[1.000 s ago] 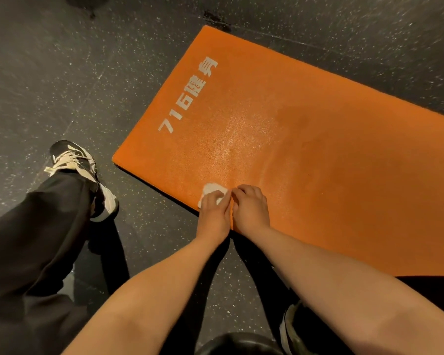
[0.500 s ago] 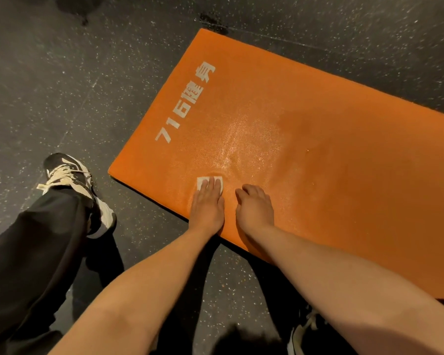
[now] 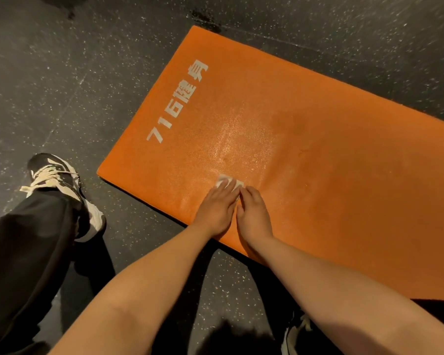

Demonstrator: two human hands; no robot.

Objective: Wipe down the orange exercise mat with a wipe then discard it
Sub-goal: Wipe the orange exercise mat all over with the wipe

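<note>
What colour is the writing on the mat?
White lettering on the orange mat, clearest in the head view.

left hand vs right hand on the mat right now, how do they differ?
The left hand lies flat, fingers straight, on the wipe; the right hand has bent fingers. The left hand covers most of the wipe; the right hand only meets its right edge, pinch unclear. Both rest side by side on the orange mat near its close edge.

Bare forearms (image 3: pixel 144 290) — loose black trousers (image 3: pixel 28 252), black-and-white sneaker (image 3: pixel 62 175) with cream laces (image 3: pixel 45 176).
</note>
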